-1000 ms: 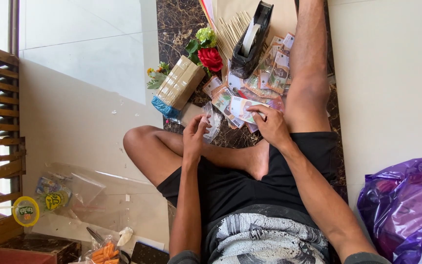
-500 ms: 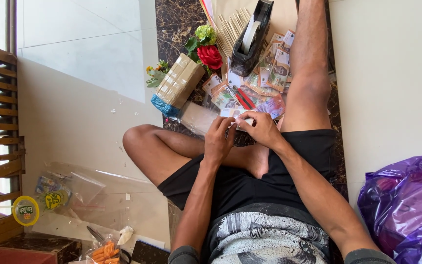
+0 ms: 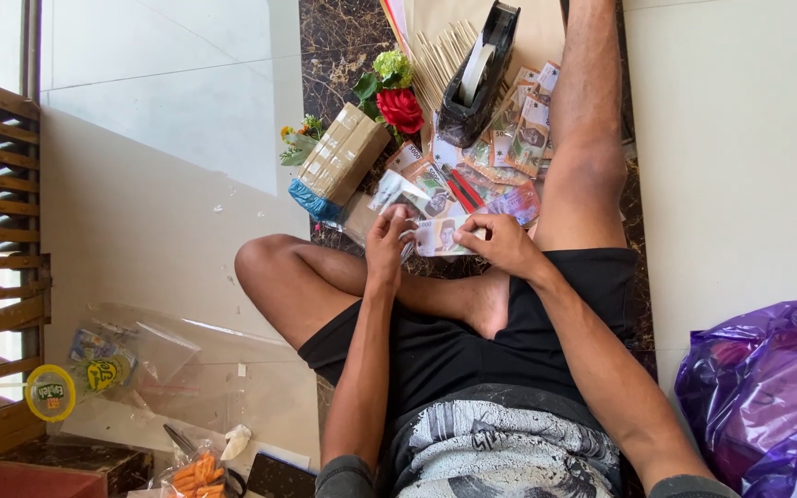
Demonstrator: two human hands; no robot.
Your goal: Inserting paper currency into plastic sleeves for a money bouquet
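Banknote [image 3: 440, 237] is being held flat between both hands, just above the person's folded shin and foot, over the dark marble strip [image 3: 343, 37] of floor. Left hand [image 3: 387, 242] is pinching the note's left edge, fingers curled closed on the paper; right hand [image 3: 502, 242] is gripping the right edge the same way, thumb and fingers shut on it. A clear plastic sleeve [image 3: 394, 192] is lying just beyond the left hand, touching the note's far corner as far as can be told.

Further out, loose notes [image 3: 500, 157] are spreading in a pile between the held note and a black tape dispenser [image 3: 479, 78], with the person's outstretched right leg lying beside them. A red pen [image 3: 461, 189] is resting among those notes. Left of the pile, a cardboard box [image 3: 345, 152] with a blue end is lying tilted, and a red rose [image 3: 399, 109] with a green flower is sitting just beside it. Thin wooden sticks [image 3: 440, 55] are fanning out behind the dispenser.

Well apart, a purple bag [image 3: 767, 397] is slumping at the right edge, and clear plastic bags [image 3: 168, 369] are lying on the pale floor at lower left.
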